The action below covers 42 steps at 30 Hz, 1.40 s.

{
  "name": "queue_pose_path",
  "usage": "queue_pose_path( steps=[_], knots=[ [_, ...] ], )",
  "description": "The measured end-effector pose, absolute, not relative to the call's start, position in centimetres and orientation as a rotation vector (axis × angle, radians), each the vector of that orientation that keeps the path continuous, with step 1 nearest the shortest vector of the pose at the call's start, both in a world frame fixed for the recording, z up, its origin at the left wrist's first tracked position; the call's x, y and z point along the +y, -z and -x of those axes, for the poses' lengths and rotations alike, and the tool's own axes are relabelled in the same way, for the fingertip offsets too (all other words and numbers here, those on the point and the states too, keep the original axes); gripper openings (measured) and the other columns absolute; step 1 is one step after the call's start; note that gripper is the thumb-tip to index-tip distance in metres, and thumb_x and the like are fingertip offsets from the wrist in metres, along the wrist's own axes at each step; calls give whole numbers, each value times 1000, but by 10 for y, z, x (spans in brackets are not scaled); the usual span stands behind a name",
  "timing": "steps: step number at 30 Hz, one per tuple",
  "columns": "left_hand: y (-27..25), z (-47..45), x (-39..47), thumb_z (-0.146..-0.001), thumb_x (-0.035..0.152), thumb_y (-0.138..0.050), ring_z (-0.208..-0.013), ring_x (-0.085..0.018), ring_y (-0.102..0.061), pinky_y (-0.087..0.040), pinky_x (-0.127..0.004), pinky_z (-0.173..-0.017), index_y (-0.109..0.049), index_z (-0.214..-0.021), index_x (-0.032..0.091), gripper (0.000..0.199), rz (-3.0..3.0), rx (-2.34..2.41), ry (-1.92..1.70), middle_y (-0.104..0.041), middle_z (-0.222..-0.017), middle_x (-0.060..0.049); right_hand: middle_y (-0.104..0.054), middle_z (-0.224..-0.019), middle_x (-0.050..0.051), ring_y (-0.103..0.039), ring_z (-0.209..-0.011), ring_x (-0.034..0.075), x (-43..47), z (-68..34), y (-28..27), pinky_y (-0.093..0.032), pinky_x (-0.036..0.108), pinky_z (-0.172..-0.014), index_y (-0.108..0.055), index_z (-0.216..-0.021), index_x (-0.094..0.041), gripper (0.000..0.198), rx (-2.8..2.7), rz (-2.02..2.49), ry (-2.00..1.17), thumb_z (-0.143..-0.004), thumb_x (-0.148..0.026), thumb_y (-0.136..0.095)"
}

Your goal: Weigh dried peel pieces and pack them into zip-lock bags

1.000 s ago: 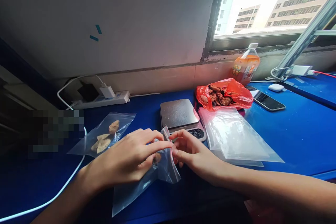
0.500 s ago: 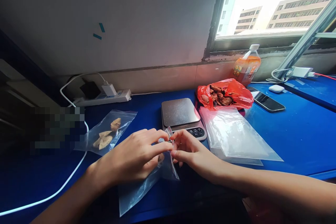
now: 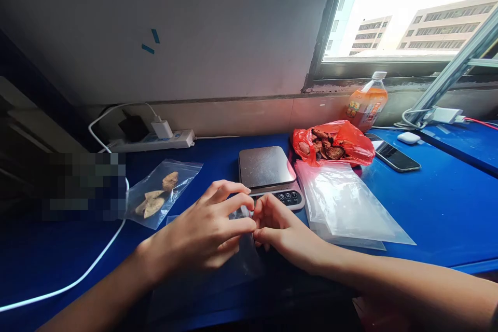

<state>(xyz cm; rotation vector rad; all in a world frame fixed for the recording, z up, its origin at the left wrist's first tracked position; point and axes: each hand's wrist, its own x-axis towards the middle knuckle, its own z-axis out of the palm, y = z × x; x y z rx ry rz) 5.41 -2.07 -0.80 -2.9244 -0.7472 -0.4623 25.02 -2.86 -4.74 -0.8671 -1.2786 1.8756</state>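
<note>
My left hand (image 3: 218, 220) and my right hand (image 3: 278, 225) meet in front of the kitchen scale (image 3: 267, 166). Both pinch the edge of a clear zip bag (image 3: 249, 254), whose lower part hangs toward the table's front edge. My left fingers hide much of this bag, so I cannot make out its contents. To the left of my left hand lies another clear zip bag (image 3: 182, 170) with several dried brown slices (image 3: 151, 203) inside. Right of the scale, a red plastic bag (image 3: 360, 148) sits open, full of dried brown slices (image 3: 327, 143).
A stack of flat clear bags (image 3: 354, 207) lies right of the scale. Behind it are a phone (image 3: 397, 155), a white earbud case (image 3: 408, 138) and a drink bottle (image 3: 368, 101). A power strip (image 3: 181, 139) and white cable (image 3: 105, 249) occupy the left of the blue table (image 3: 447, 207).
The zip bag between my hands has turned and dropped flatter, and its slanted edge no longer stands up between them. My left fingers have spread a little; the camera view has shifted slightly.
</note>
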Motion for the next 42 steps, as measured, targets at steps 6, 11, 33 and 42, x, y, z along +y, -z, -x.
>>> queue_pose_path(
  steps=[6, 11, 33, 42],
  knots=[
    [16, -57, -20, -91, 14, -59, -118, -25, -49, -47, -36, -96, -68, -90, 25, 14, 2963, -796, 429, -62, -112, -5, -42, -82, -5, -38, -70, 11, -32, -250, 58, -31, 25, -63, -36, -86, -24, 35, -1399, 745, -1825, -68, -24, -66],
    [19, -55, -18, -91, 6, -53, -108, -22, -50, -46, -33, -93, -65, -91, 23, 21, 2864, -709, 585, -62, -101, -5, -42, -83, -5, -39, -71, 11, -33, -251, 54, -32, 26, -65, -37, -90, -24, 39, -1422, 770, -1808, -74, -33, -71],
    [8, -62, -26, -92, -4, -40, -88, -17, -54, -41, -30, -87, -58, -90, 18, 29, 2999, -518, 689, -69, -90, -1, -40, -68, -8, -33, -62, 8, -32, -254, 51, -25, 23, -56, -39, -78, -22, 21, -1472, 835, -1705, -62, -16, -52],
    [13, -63, -25, -93, -3, -42, -81, -16, -51, -40, -29, -80, -56, -89, 17, 25, 2996, -482, 833, -67, -83, -1, -44, -62, -6, -39, -59, 9, -30, -257, 44, -26, 22, -54, -46, -71, -20, 12, -1639, 954, -1592, -66, -9, -45]
  ],
)
